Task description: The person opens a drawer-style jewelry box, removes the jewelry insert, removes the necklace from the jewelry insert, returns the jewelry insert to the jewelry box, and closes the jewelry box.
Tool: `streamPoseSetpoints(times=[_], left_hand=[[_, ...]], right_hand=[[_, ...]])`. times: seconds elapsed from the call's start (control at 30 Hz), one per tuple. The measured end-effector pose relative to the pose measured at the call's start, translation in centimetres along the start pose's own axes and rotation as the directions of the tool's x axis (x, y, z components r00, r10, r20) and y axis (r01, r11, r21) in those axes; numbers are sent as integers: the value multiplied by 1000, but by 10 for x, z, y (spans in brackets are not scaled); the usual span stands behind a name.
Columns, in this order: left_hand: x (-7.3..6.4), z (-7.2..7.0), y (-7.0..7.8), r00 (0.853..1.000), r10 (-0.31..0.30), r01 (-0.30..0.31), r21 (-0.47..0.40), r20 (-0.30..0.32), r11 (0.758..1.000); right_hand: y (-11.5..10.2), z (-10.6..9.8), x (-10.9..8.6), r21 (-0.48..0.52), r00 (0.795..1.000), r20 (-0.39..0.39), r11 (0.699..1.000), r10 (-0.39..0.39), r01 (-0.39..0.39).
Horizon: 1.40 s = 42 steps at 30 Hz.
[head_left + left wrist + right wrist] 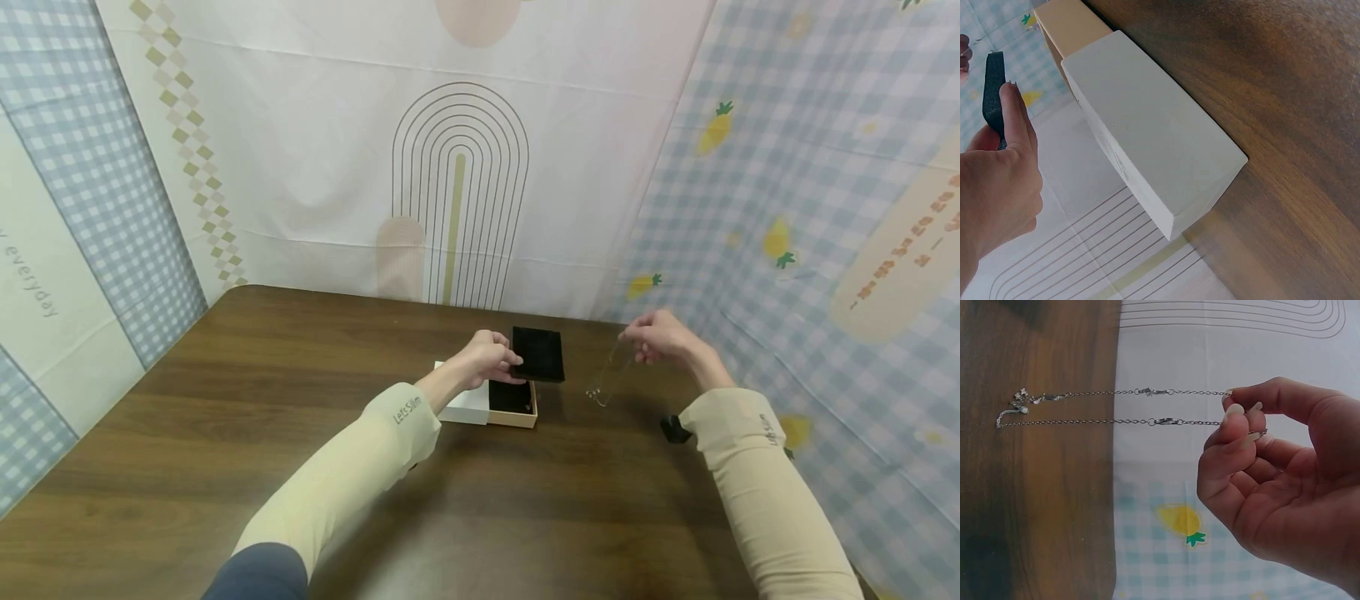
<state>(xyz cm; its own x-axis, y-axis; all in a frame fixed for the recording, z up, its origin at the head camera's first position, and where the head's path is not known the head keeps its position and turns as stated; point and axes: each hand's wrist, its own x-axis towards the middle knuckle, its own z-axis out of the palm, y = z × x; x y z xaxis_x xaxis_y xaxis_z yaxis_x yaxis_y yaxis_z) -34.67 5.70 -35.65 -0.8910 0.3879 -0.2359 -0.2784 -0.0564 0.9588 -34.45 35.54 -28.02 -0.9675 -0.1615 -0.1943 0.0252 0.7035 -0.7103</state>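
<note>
Head view: left hand (486,358) pinches black pad (538,354), centre frame, near part-open box (467,409). Right hand (656,336) pinches necklace (1166,421), dangling right of centre. Right wrist view adds links, apparently a clasp; head view too faint. Left wrist view: pad edge-on, upper left.

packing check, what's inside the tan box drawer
The tan box drawer shows a black surface and a tiny glint too small to identify; the white box sleeve and left hand cover the rest.
</note>
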Motion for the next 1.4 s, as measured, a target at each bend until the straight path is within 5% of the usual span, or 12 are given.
streamPoseSetpoints(times=[1.07,1.4], left_hand=[[-3,1,-4,1000,-10,10,19,-10,1000],[-2,2,-6,1000,-10,10,15,-8,1000]], right_hand=[[29,32,16,-103,998,70,995,1,7],[46,41,17,8,992,114,999,-53,52]])
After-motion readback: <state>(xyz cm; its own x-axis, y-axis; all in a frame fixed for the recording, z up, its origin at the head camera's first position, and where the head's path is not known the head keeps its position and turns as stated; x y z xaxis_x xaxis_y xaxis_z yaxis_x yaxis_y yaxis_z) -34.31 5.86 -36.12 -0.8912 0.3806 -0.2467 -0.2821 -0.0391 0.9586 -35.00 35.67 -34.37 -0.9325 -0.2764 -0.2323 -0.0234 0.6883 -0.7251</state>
